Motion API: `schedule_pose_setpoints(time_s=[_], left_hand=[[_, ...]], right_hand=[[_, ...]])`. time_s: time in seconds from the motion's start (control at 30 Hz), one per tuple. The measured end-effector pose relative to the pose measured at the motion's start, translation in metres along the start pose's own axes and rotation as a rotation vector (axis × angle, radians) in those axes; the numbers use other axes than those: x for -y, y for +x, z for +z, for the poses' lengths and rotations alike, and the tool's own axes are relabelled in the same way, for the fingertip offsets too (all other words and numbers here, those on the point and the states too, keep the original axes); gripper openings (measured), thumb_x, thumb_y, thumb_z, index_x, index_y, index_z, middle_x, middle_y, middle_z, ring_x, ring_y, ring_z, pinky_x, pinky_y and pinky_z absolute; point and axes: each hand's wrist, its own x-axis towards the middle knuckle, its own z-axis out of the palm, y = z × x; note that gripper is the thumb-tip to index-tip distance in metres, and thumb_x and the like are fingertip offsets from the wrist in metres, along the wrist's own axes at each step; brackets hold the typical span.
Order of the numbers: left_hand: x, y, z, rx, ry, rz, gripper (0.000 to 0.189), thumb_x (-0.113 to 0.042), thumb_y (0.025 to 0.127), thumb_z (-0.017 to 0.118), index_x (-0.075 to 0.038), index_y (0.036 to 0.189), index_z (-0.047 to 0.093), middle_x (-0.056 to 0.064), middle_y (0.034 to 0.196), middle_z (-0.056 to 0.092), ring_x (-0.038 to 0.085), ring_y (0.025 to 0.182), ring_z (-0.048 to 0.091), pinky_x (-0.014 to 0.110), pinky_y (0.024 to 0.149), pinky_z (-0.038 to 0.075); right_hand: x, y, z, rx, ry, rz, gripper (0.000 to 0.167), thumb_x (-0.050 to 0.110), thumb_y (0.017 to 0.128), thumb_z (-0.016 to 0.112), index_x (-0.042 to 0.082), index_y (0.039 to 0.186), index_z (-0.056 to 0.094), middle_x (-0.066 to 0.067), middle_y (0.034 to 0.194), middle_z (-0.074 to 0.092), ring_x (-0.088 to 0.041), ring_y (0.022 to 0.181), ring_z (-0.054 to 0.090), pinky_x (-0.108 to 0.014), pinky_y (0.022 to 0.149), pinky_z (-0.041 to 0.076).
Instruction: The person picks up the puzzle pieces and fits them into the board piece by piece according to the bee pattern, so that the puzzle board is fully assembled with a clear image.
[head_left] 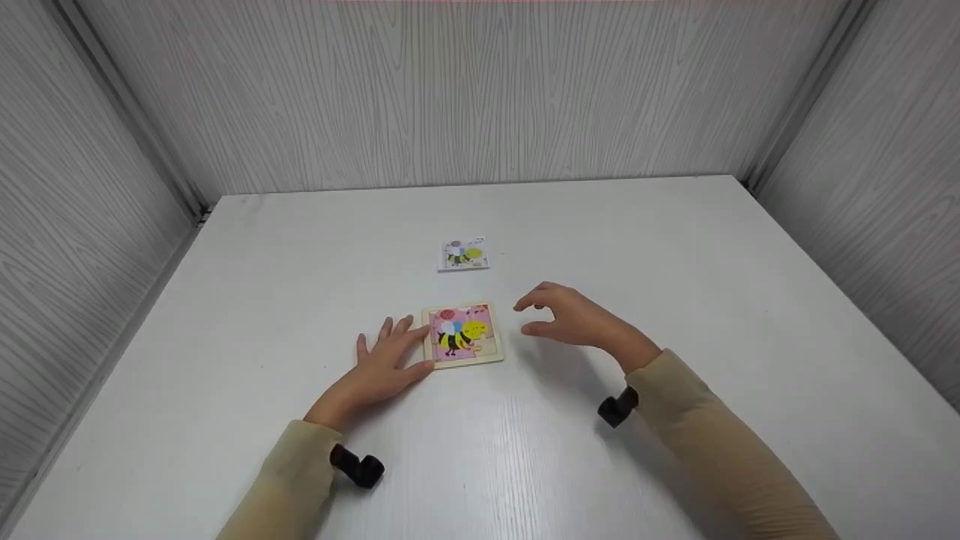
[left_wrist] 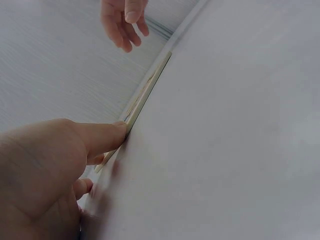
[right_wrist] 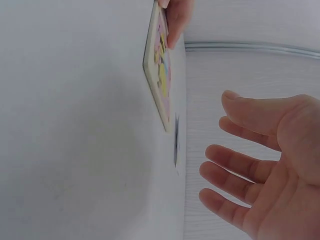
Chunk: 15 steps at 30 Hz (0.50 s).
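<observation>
A wooden jigsaw puzzle board with a bee picture on pink lies on the white table. Bare wood shows at the lower right of its recess. My left hand rests beside it, fingers spread, with thumb and index finger touching its left side. From the left wrist, the thumb presses the edge of the thin board. To the right of the puzzle my right hand hovers over the table, fingers loosely bent and apart. Nothing is between those fingers in the right wrist view, where the palm shows.
Behind the puzzle lies a small square card with the same bee picture. Grey wood-grain panels stand along the back and both sides of the white table. Each wrist carries a black camera mount.
</observation>
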Motion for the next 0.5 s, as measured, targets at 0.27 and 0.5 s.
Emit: schedule_pose_setpoints(time_s=[0.27,0.5], left_hand=[[0.001,-0.002,0.000,0.010,-0.005,-0.003,0.064,-0.044,0.092,0.052,-0.018,0.146,0.031,0.013,0.154,0.011,0.034,0.140,-0.006,0.059,0.101,-0.017],[0.000,-0.002,-0.001,0.008,-0.003,0.001,0.064,-0.046,0.092,0.051,-0.018,0.146,0.031,0.012,0.154,0.010,0.033,0.140,-0.006,0.058,0.101,-0.017]], right_hand=[[-0.028,-0.018,-0.007,-0.016,0.001,0.008,0.036,0.022,0.089,0.064,0.006,0.121,0.060,-0.008,0.120,0.054,-0.029,0.115,0.048,-0.046,0.093,0.040],[-0.046,-0.037,-0.019,-0.065,0.037,-0.001,0.038,0.024,0.089,0.063,0.005,0.123,0.058,-0.008,0.122,0.054,-0.030,0.115,0.046,-0.049,0.092,0.038]])
